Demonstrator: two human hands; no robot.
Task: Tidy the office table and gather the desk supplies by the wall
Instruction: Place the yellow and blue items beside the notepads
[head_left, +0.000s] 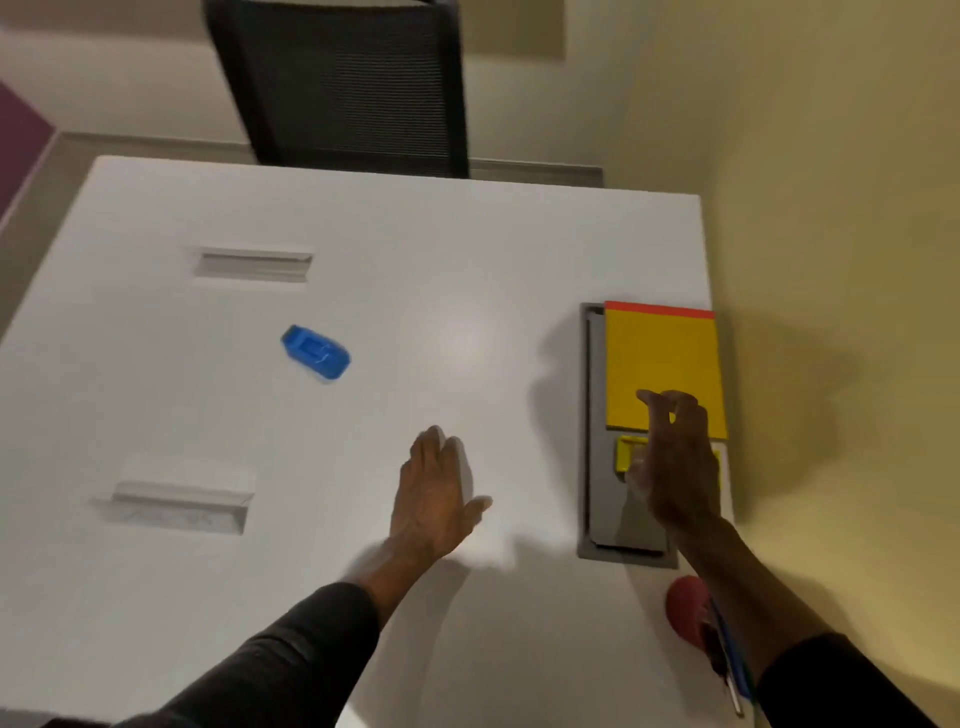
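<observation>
A yellow notepad (662, 358) with a red top strip lies at the table's right edge by the wall. Just below it sits a small yellow object (626, 454), partly hidden by my right hand (675, 462), which hovers over it with curled fingers; the blur hides whether it grips anything. My left hand (434, 493) is flat and open above the middle of the white table (363, 234), holding nothing. A blue stapler-like object (316, 352) lies alone on the left half. A red holder (688, 605) with pens stands near my right forearm.
A grey cable-tray cover (610, 519) is set into the table under the notepad. Two slot cut-outs (254, 264) (179, 506) lie on the left side. A black mesh office chair (353, 88) stands behind the far edge. The wall runs along the right.
</observation>
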